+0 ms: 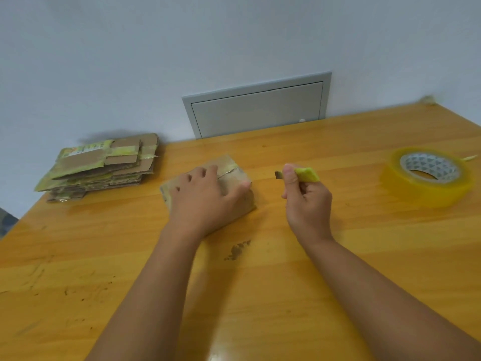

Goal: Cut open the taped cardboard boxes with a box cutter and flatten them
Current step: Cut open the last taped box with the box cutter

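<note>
- Cardboard box, small and brown, lies near the middle of the counter; a strip of yellowish tape runs across its top, and a seam or slit shows beside it.
- The left hand rests on top of the box, fingers spread over its far edge and thumb curled round its right side, pinning it down.
- The right hand hovers just to the right of the box, fingers curled tight round a yellow-green box cutter.
- The short blade sticks out past the thumb and points left, toward the box; it is near the box but not touching.
- The box's long axis runs from near left to far right, so the blade faces its right end. The next cut will probably start there.
- A stack of flattened boxes sits at the far left against the wall.
- A roll of clear tape lies flat at the far right.
- The counter is orange-yellow wood, scuffed and stained. Behind it is a pale wall with a grey access panel.
</note>
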Motion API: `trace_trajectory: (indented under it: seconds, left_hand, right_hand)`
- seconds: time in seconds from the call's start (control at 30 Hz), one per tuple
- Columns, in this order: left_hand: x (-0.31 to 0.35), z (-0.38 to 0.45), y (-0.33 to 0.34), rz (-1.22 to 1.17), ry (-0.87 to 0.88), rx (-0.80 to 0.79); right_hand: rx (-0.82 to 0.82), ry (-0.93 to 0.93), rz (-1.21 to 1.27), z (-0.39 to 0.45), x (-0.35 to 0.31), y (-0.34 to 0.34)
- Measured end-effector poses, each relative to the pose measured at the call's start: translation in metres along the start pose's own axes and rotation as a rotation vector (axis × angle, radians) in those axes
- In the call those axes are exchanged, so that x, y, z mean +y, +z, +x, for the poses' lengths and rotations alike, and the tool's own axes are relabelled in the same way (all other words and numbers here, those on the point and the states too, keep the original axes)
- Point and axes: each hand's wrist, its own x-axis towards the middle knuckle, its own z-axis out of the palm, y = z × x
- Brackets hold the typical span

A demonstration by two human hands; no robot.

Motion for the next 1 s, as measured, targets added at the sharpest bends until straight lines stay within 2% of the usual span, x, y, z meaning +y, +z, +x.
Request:
trace_trajectory:
  seconds: [0.07,0.13,0.33,0.47,0.6,0.83,0.9,1.0]
  left_hand:
    - [0.013,0.004,0.011,0.142,0.019,0.036]
    - [0.01,0.006,0.018,0.168,0.091,0.084]
    - [-0.036,0.002,0.006,-0.229,0.338,0.018]
    - [-0.034,-0.007,0.001,-0.317,0.385,0.072]
    - [-0.024,-0.007,-0.002,-0.443,0.372,0.017]
    - [-0.006,-0.006,0.007,-0.313,0.281,0.088]
    - [-0.005,-0.006,0.009,-0.208,0.321,0.101]
    - [-0.008,-0.011,0.008,-0.124,0.481,0.13]
  right_hand:
    - [-0.004,-0.007,-0.016,0.0,0.0,-0.001]
    - [0.008,-0.003,-0.014,0.001,0.0,-0.003]
    - [0.005,0.004,-0.003,0.0,0.001,0.0]
    - [-0.001,-0.002,0.001,0.0,0.001,0.0]
    - [0.02,0.001,-0.009,0.002,0.002,-0.001]
    - [0.003,0.014,0.013,0.001,0.003,-0.002]
    - [0.011,0.03,0.023,0.001,0.004,-0.002]
    - [0.036,0.091,0.053,0.001,0.005,-0.002]
